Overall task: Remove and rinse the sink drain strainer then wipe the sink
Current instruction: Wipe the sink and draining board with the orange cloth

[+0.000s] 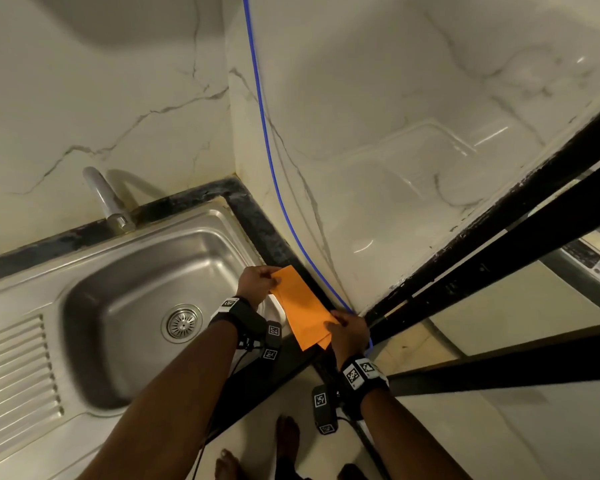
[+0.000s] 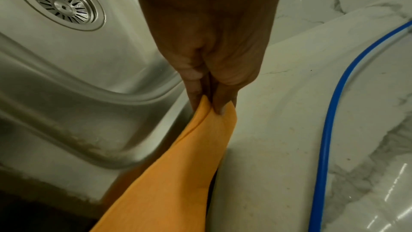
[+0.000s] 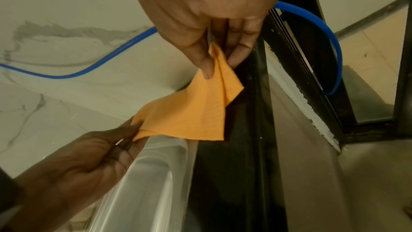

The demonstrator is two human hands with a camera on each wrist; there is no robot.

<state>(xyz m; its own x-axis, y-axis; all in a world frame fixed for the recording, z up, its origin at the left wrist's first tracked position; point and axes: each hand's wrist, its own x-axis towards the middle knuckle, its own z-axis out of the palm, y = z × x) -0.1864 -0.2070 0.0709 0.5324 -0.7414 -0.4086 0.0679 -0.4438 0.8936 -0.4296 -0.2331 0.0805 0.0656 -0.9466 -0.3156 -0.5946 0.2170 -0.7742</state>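
Observation:
An orange cloth (image 1: pixel 300 308) is stretched between both hands above the sink's right rim. My left hand (image 1: pixel 257 284) pinches its far corner (image 2: pixel 211 110) between thumb and fingers. My right hand (image 1: pixel 349 332) pinches the near end (image 3: pixel 219 63). The round metal strainer (image 1: pixel 183 322) sits in the drain at the bottom of the steel sink (image 1: pixel 125 271), also seen in the left wrist view as the strainer (image 2: pixel 63 7). Neither hand touches the strainer.
A chrome tap (image 1: pixel 106 199) stands at the sink's back rim. A ribbed drainboard (image 1: pixel 14 358) lies to the left. A blue hose (image 1: pixel 274 168) runs down the marble wall corner. A black frame (image 1: pixel 499 258) is on the right. Bare feet (image 1: pixel 288 441) stand on the floor.

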